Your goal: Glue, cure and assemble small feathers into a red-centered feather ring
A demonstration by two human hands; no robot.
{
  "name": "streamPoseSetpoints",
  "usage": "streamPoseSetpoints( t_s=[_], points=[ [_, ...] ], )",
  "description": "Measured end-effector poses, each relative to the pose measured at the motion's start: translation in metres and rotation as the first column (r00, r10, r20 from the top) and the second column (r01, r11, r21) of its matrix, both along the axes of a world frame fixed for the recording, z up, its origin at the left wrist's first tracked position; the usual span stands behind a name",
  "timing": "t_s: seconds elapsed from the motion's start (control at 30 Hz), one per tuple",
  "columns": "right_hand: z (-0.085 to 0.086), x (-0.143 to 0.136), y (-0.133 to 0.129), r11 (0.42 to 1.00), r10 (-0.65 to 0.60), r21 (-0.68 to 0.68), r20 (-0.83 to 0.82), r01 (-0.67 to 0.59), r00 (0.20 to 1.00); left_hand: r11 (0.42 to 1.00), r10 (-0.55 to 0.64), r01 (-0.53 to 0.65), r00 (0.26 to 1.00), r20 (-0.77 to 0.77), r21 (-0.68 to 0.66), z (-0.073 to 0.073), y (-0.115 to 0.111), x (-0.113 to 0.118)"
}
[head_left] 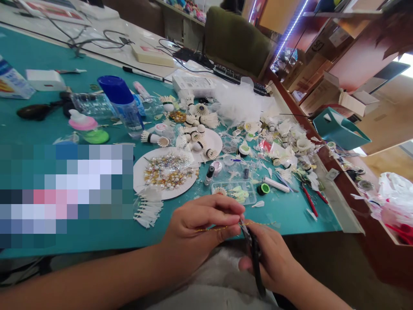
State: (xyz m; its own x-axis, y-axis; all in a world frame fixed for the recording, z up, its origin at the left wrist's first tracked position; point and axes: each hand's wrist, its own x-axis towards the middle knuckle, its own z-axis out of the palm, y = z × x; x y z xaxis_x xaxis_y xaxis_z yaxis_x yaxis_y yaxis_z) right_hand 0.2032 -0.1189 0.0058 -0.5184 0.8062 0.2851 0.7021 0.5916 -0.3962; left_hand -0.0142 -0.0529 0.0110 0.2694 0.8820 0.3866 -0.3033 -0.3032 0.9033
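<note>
Over the near edge of the teal table, my left hand (206, 219) pinches a thin golden wire (206, 229) between thumb and fingers. My right hand (271, 254) is wrapped round a dark-handled cutting tool (256, 258), whose metal tip touches the wire beside my left fingertips. The wire's thin end runs on to the right past the tool. What exactly lies between my left fingertips is too small to tell. Beyond my hands are a white plate (141, 181) of pearl and gold beads and a clear compartment box (251, 194) with pale pieces.
Shuttlecocks (155, 138) and feathers lie in heaps across the teal table (180, 241). A blue-capped bottle (124, 112) stands at the left. Red-handled pliers (309, 201) lie at the right, near the wooden ledge. A small dark-capped bottle (209, 175) stands beyond my left hand.
</note>
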Motion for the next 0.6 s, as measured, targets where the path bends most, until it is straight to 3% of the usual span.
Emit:
streamPoseSetpoints(
  t_s=[0.37,0.6],
  points=[
    [-0.0071,0.0007,0.002,0.999,-0.007,-0.044,-0.025,0.006,1.0,0.997,0.06,-0.058,0.997,-0.05,0.042,-0.0094,-0.0005,0.0014],
    [-0.0064,0.0042,0.0052,0.998,-0.063,-0.027,-0.035,0.062,0.997,0.981,0.144,-0.119,0.975,-0.168,0.152,-0.0046,0.0061,0.0014]
  ],
)
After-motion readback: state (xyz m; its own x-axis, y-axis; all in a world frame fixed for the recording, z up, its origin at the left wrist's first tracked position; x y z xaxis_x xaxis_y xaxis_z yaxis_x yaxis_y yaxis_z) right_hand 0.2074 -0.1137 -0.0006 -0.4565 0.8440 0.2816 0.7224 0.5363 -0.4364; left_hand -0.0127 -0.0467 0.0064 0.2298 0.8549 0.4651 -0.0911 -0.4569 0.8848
